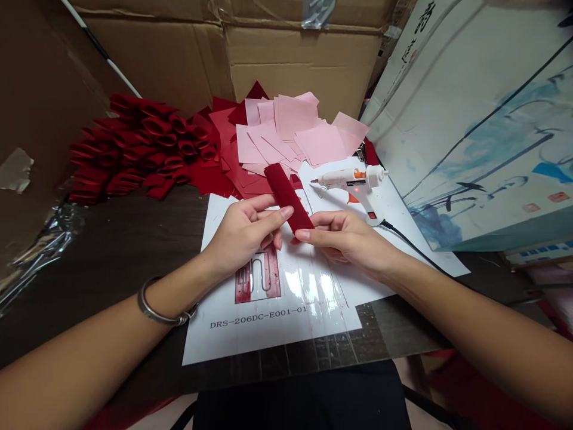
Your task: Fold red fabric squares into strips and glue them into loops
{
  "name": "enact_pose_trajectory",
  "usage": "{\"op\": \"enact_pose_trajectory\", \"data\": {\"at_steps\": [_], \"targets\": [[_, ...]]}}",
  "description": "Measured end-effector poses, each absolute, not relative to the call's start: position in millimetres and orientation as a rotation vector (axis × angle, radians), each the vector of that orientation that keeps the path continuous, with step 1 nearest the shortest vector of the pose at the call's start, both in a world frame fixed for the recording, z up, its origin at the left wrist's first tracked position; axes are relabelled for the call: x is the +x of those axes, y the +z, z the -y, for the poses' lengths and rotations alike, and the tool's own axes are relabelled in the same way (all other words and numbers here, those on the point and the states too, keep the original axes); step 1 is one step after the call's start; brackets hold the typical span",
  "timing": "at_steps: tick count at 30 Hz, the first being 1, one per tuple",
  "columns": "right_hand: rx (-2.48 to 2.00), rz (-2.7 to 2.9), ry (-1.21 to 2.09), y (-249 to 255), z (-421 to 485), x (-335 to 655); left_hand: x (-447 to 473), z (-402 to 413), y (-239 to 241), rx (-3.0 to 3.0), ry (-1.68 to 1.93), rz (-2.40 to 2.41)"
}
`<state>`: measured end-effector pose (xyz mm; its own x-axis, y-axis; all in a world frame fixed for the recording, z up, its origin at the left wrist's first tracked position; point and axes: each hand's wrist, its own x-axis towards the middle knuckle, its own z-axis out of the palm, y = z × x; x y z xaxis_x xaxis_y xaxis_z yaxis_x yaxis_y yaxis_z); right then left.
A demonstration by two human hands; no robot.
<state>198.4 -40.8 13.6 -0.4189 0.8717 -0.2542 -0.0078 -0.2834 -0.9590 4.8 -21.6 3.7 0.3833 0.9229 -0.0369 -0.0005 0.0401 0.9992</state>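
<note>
Brown cardboard cartons (295,65) rise behind a dark wooden surface (134,233), where the left hand (244,233) and right hand (344,236) hold a slanting dark red velvet strip (284,194), fingers (273,215) pinching its lower end, near a white hot glue gun (353,182).

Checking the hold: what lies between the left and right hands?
A dark red velvet strip, held between the left hand and the right hand, shows in the head view.

A hot glue gun (353,180) lies right of cut squares (299,128).
</note>
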Motion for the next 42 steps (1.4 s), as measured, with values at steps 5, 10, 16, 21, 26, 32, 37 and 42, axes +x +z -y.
{"op": "enact_pose_trajectory", "data": {"at_steps": [5, 10, 16, 21, 26, 32, 37, 42], "targets": [[-1.131, 1.308, 1.699, 14.3, 38.7, 203.4, 4.0, 22.2, 6.9, 1.353, 0.890, -0.926], [-1.135, 1.367, 1.664, 12.2, 39.9, 200.2, 4.2, 23.5, 8.9, 1.319, 0.909, -0.929], [-1.137, 1.456, 1.573, 11.6, 42.3, 197.8, 5.2, 21.9, 7.1, 1.282, 0.936, -0.910], [-1.132, 1.439, 1.580, 10.1, 41.9, 198.8, 4.0, 20.9, 5.3, 1.311, 0.937, -0.877], [-1.075, 1.313, 1.664, 9.0, 39.2, 202.5, 0.7, 20.8, 1.6, 1.346, 0.930, -0.785], [-1.055, 1.227, 1.726, 11.8, 37.7, 200.8, 1.7, 21.5, 2.4, 1.354, 0.928, -0.802], [-1.075, 1.255, 1.709, 12.4, 37.7, 201.6, 2.4, 20.5, 2.4, 1.335, 0.924, -0.795], [-1.109, 1.454, 1.611, 13.0, 42.0, 200.4, 2.2, 20.3, 2.8, 1.403, 0.932, -0.813]]}}
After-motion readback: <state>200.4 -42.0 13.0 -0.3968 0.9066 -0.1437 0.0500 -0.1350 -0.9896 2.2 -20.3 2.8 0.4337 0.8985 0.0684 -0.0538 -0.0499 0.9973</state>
